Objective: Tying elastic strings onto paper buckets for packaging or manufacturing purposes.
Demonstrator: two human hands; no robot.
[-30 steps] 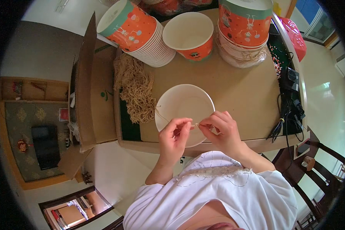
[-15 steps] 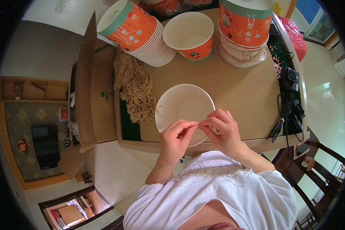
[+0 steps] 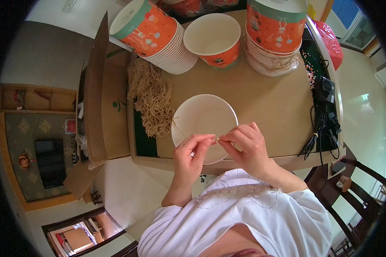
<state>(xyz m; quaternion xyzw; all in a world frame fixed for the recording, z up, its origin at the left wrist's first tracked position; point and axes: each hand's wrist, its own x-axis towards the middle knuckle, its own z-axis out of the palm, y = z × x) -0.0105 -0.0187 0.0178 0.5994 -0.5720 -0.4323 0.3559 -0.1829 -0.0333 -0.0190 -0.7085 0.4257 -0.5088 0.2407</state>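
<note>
A white paper bucket (image 3: 203,113) stands near the table's front edge with its mouth up. A thin piece of beige twine (image 3: 179,128) runs from its left rim toward my left hand. Over the near rim, my left hand (image 3: 192,152) pinches the twine between thumb and fingers. My right hand (image 3: 246,147) meets it fingertip to fingertip, pinching too. A small pale bit, seemingly the twine's end, shows between them. Left of the bucket lies a tangled heap of beige twine (image 3: 154,103).
Behind stand a leaning stack of orange and green paper buckets (image 3: 152,38), a single bucket (image 3: 212,40) and another stack (image 3: 274,32) with twine around it. An open cardboard box (image 3: 113,94) borders the left. Black cables (image 3: 317,132) and an adapter (image 3: 327,88) lie at right.
My left hand has shifted slightly left and its fingertips have parted a little from the right hand's. The front bucket has moved a touch to the left.
</note>
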